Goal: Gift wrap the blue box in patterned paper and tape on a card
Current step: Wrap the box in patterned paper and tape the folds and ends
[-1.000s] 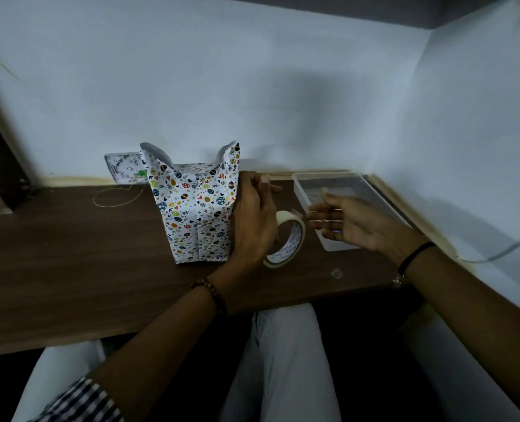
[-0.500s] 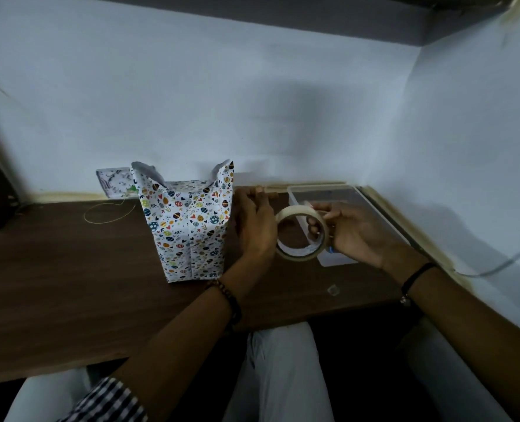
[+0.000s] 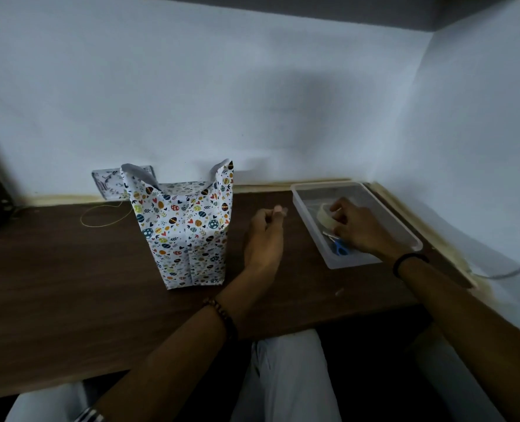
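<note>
Wrapped box (image 3: 188, 233) stands upright on the bench (image 3: 54, 284), just beside my left hand (image 3: 263, 239), top flaps (image 3: 222, 175) unfolded. Left fingers are curled, tips together; pinching tape or nothing, I cannot tell. Right hand (image 3: 359, 226) curls its fingers over the tape roll (image 3: 324, 213) in the tray (image 3: 356, 264). Paper looks thin and easily creased, the box light. Best held by its stiff sides.

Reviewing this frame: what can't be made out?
Head view throughout.
The blue box: fully covered by the patterned paper.
The left hand: fingertips pinched; any tape between them too small to tell.
The tape roll: mostly hidden under the gripping right hand.
The scissors: partly under that hand.
The card: partly behind the paper.
</note>
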`<action>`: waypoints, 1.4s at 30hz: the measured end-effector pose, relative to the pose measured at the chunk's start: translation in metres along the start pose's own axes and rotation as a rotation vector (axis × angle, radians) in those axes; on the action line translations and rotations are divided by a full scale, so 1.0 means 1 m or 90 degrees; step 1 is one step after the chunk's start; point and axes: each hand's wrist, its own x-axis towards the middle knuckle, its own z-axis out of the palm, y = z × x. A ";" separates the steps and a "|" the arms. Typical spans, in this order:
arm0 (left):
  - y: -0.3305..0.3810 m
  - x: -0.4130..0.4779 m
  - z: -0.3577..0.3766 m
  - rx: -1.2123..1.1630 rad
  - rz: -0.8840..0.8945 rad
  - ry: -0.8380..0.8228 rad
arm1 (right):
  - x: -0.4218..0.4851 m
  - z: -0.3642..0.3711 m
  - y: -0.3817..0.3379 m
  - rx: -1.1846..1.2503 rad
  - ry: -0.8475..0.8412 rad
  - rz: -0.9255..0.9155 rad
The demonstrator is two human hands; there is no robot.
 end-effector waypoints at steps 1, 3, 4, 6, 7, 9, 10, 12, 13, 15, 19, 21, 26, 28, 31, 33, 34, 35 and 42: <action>-0.001 0.000 -0.001 -0.004 0.000 -0.009 | 0.001 0.005 0.006 -0.044 -0.004 -0.011; -0.001 -0.001 -0.002 -0.006 -0.004 -0.023 | 0.002 0.009 0.013 -0.098 -0.028 -0.013; -0.001 -0.002 -0.003 -0.003 -0.006 -0.031 | 0.001 0.009 0.013 -0.099 -0.039 -0.004; 0.000 -0.003 -0.004 -0.002 -0.008 -0.051 | 0.000 0.008 0.009 -0.089 -0.038 0.007; 0.001 -0.004 -0.004 -0.006 -0.007 -0.061 | 0.000 0.005 0.004 -0.079 -0.018 0.003; 0.005 -0.008 -0.007 -0.026 0.000 -0.080 | -0.005 -0.006 -0.014 -0.009 0.042 -0.022; 0.007 -0.010 -0.009 -0.043 0.007 -0.092 | -0.009 -0.013 -0.026 0.059 0.054 -0.027; 0.014 -0.015 -0.013 -0.084 0.023 -0.109 | -0.019 -0.028 -0.054 0.248 0.003 -0.028; 0.019 -0.018 -0.015 -0.100 0.034 -0.112 | -0.025 -0.035 -0.068 0.325 -0.039 -0.029; 0.027 -0.023 -0.018 -0.115 0.063 -0.111 | -0.036 -0.046 -0.092 0.393 -0.094 -0.044; 0.042 -0.033 -0.025 -0.115 0.114 -0.086 | -0.045 -0.056 -0.119 0.441 -0.081 -0.082; 0.048 -0.037 -0.030 -0.098 0.155 -0.060 | -0.046 -0.060 -0.127 0.456 -0.048 -0.098; 0.062 -0.045 -0.048 -0.053 0.252 -0.010 | -0.050 -0.068 -0.148 0.468 -0.015 -0.149; 0.069 -0.049 -0.057 -0.061 0.264 -0.004 | -0.050 -0.070 -0.157 0.496 -0.005 -0.151; 0.081 -0.056 -0.075 -0.064 0.287 -0.013 | -0.047 -0.072 -0.172 0.537 -0.013 -0.150; 0.088 -0.059 -0.091 -0.058 0.286 -0.026 | -0.046 -0.073 -0.182 0.548 -0.023 -0.160; 0.090 -0.060 -0.099 -0.057 0.277 -0.036 | -0.045 -0.073 -0.186 0.543 -0.028 -0.168; 0.092 -0.060 -0.109 -0.055 0.266 -0.047 | -0.045 -0.073 -0.191 0.532 -0.034 -0.179; 0.097 -0.056 -0.169 0.120 0.329 -0.044 | -0.038 -0.058 -0.226 0.467 -0.080 -0.226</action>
